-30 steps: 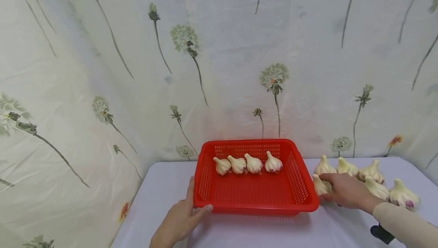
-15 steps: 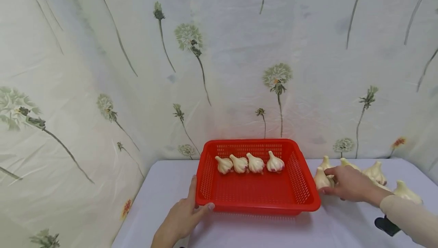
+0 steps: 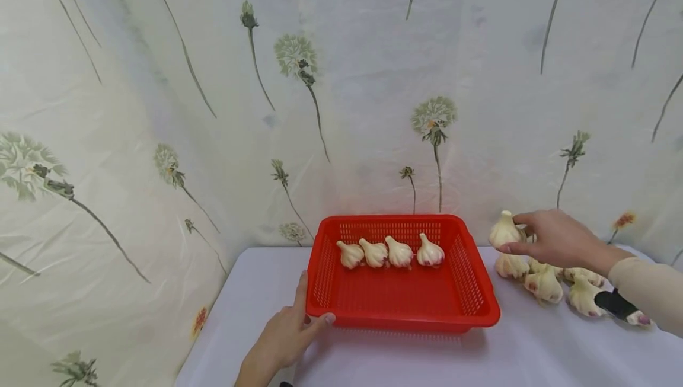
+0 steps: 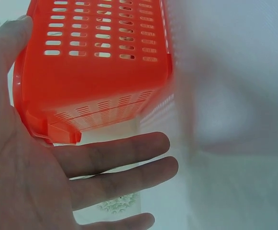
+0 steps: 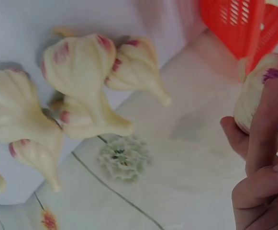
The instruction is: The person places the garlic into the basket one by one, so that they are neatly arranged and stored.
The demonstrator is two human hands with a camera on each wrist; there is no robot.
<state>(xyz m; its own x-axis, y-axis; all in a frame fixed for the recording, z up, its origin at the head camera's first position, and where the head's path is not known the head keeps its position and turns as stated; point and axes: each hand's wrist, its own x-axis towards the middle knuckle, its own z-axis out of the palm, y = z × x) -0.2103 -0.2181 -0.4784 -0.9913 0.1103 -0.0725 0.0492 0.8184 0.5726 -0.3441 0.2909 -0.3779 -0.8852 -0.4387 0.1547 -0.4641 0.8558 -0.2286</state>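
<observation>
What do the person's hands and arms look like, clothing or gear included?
The left hand and right hand are ungloved. The right sleeve is plain cream, with a black, rounded piece near its end. On the left, clothing can't be made out.

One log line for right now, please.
Left hand: touching basket corner | Right hand: holding garlic bulb off table | In basket: four bulbs in row | On table: other bulbs

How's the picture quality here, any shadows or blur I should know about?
Head view: fairly even light, soft shadow on the table below the red basket; left wrist view: basket holes fairly clear, right half hazy and blurred; right wrist view: garlic bulbs slightly soft.
</observation>
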